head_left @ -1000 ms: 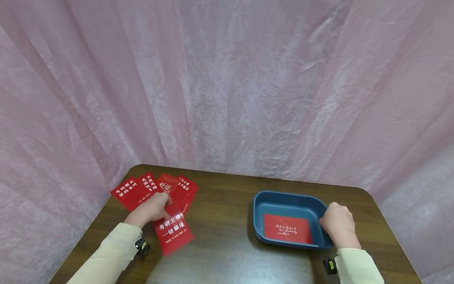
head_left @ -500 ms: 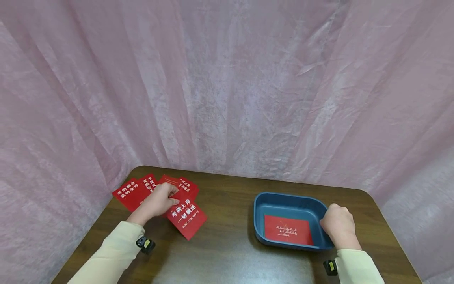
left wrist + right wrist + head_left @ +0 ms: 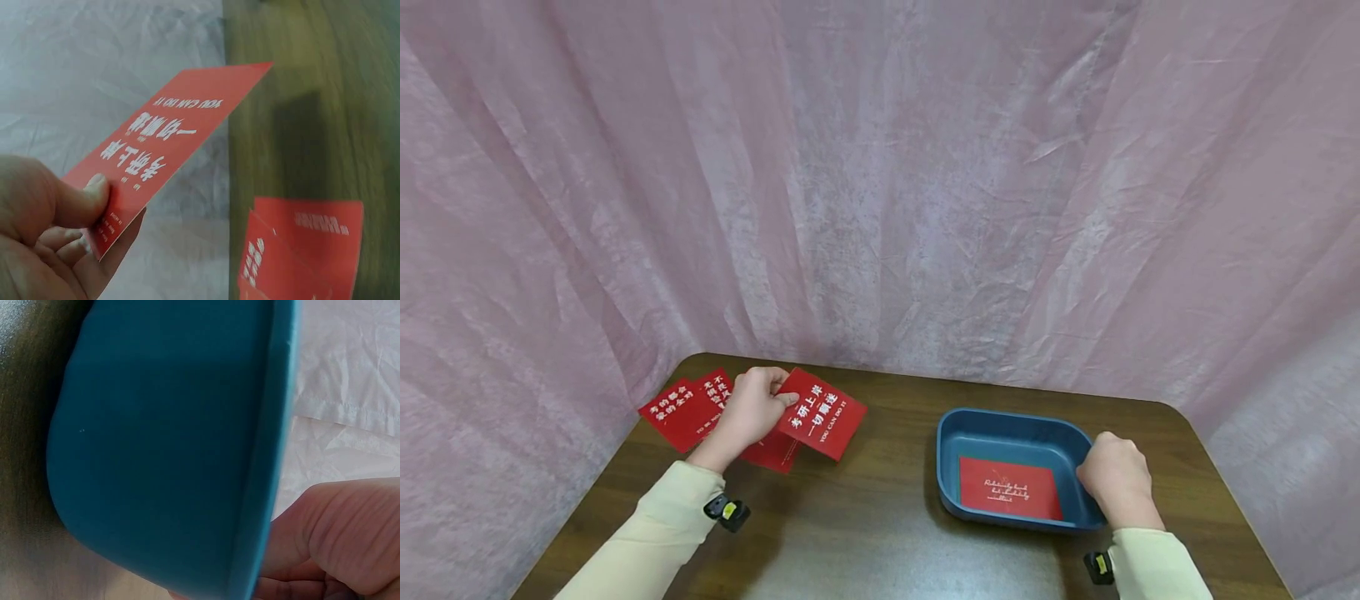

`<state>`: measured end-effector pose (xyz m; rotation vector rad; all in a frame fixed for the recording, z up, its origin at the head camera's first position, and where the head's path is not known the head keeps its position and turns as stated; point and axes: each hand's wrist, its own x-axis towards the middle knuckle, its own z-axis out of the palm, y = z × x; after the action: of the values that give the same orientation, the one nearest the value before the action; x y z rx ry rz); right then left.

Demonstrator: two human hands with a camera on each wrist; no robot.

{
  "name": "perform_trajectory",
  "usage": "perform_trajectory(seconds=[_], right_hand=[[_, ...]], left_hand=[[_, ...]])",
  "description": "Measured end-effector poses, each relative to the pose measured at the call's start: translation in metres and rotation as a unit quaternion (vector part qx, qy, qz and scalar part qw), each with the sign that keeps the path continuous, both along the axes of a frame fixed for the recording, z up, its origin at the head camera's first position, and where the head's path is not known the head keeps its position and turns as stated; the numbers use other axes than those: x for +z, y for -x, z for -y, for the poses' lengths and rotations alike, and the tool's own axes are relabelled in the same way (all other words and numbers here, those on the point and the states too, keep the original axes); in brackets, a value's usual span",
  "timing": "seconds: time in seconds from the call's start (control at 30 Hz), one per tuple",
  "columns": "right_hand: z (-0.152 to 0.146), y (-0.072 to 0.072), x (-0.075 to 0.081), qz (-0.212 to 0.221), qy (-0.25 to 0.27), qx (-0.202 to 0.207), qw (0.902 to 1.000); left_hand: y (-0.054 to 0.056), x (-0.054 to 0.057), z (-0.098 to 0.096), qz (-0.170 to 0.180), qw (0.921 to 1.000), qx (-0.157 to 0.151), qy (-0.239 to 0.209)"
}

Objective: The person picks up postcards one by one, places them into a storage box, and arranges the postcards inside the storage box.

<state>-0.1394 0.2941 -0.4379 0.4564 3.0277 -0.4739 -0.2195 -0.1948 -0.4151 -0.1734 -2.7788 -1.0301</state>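
Note:
My left hand [image 3: 752,417] pinches a red card [image 3: 825,414] with white Chinese lettering and "YOU CAN DO IT", thumb on the printed face in the left wrist view. That card is lifted and tilted above the table. Several other red cards [image 3: 673,414] lie overlapping under and left of the hand, which partly hides them. On the right, my right hand [image 3: 1116,475] grips the right rim of a blue rectangular tray [image 3: 946,454]; its curved outer wall [image 3: 169,444] fills much of the right wrist view. A red card [image 3: 1009,487] with white script lies flat inside the tray.
The brown wooden table [image 3: 880,508] has rounded far corners. A pink velvet curtain [image 3: 880,183] hangs behind it and along both sides. Bare wood separates the loose cards from the tray.
My left hand has carried its card up and to the right, away from the other cards, and the card has turned. The right hand and tray have stayed in place.

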Motion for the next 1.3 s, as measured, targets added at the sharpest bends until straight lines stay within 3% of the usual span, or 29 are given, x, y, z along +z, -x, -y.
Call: perform_trajectory(seconds=[0.23,0.53,0.73,0.9,1.3], right_hand=[[-0.002,0.001,0.000,0.001,0.000,-0.001,1.0000],[-0.003,0.000,0.001,0.008,0.003,-0.012,0.9999],[-0.003,0.001,0.003,0.006,0.002,-0.012,0.9999],[-0.002,0.004,0.004,0.000,-0.001,-0.008,1.0000],[-0.004,0.003,0.004,-0.004,-0.012,-0.013,0.9998]], left_hand=[[0.000,0.008,-0.019,-0.020,0.9950,0.037,-0.091],[0.001,0.022,-0.047,-0.067,0.9932,0.054,-0.078],[-0.005,0.032,-0.069,-0.052,0.9945,0.041,-0.082],[-0.007,0.035,-0.091,-0.037,0.9896,0.007,-0.139],[-0.013,0.022,-0.153,0.000,0.9755,-0.040,-0.216]])
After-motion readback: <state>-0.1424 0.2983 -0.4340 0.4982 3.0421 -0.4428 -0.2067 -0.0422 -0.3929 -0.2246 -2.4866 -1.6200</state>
